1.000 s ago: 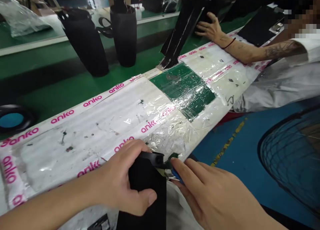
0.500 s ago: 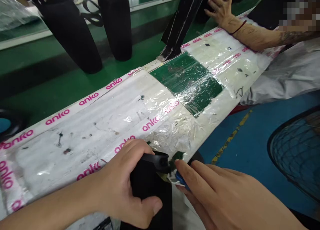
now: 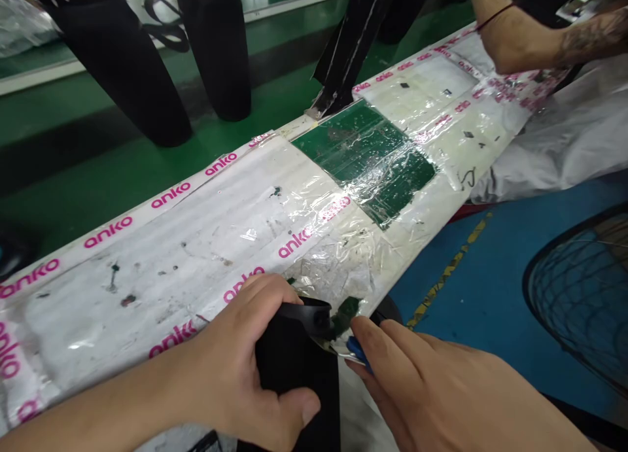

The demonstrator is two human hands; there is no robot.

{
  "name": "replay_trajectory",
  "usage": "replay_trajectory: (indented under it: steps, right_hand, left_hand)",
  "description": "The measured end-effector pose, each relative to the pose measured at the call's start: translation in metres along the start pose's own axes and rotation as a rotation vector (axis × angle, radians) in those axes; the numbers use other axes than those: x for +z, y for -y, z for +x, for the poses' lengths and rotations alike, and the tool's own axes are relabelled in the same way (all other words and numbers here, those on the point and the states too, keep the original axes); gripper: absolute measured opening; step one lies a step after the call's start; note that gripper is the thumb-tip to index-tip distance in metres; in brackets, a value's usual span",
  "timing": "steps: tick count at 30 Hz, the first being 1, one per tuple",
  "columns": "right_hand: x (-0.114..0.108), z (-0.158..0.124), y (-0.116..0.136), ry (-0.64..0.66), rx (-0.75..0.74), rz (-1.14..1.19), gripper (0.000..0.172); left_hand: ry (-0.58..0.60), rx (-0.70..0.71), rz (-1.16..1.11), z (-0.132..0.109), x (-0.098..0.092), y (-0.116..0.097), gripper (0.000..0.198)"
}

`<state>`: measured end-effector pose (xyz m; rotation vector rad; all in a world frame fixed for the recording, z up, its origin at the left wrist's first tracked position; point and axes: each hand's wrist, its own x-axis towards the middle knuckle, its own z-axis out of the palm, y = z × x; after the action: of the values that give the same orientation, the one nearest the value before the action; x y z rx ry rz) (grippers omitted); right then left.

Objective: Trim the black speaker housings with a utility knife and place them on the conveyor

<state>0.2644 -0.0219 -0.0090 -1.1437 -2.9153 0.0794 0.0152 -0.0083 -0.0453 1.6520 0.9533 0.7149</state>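
My left hand (image 3: 265, 367) is wrapped over the top of a black tube-shaped piece (image 3: 294, 373), thumb on its near side. The piece has a smooth dark body and a raised plastic rim (image 3: 314, 313). In my right hand (image 3: 417, 380) is a blue-handled blade (image 3: 357, 352), mostly hidden by the fingers. Its thin metal end reaches the near right side of the rim, and I cannot tell how deep it bites. Both hands are at the front edge of a worktop (image 3: 196, 243) covered in white wrap and clear tape.
Black cylinders (image 3: 216, 53) stand on the green conveyor belt (image 3: 275, 79) behind the worktop. A black upright post (image 3: 350, 46) rises at its far edge. Another person's arm (image 3: 524, 40) is at the far right. A netted basket (image 3: 583, 295) stands on the blue floor (image 3: 490, 262).
The blade and my right hand have shifted slightly down along the rim. My left hand keeps its hold. The other person's arm has moved up and right, and the black cylinders slightly left.
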Motion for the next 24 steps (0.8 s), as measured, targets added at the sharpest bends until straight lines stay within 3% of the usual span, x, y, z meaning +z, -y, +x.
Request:
replay_trajectory:
  steps: [8, 16, 20, 24]
  right_hand:
    - [-0.004, 0.006, -0.005, 0.061, 0.025, 0.069, 0.042]
    - [0.019, 0.007, -0.016, 0.053, 0.05, 0.28, 0.022]
    - [0.026, 0.012, -0.024, 0.036, 0.055, 0.352, 0.016]
    - [0.016, 0.001, -0.033, -0.026, 0.097, 0.465, 0.016]
  left_hand:
    - [0.083, -0.181, -0.116, 0.001, -0.006, -0.004, 0.041]
    - [0.102, -0.206, -0.17, 0.0, -0.004, 0.003, 0.042]
    - [0.067, -0.216, -0.041, 0.0, 0.0, -0.003, 0.038]
    - [-0.008, -0.263, 0.235, -0.002, 0.003, -0.022, 0.031]
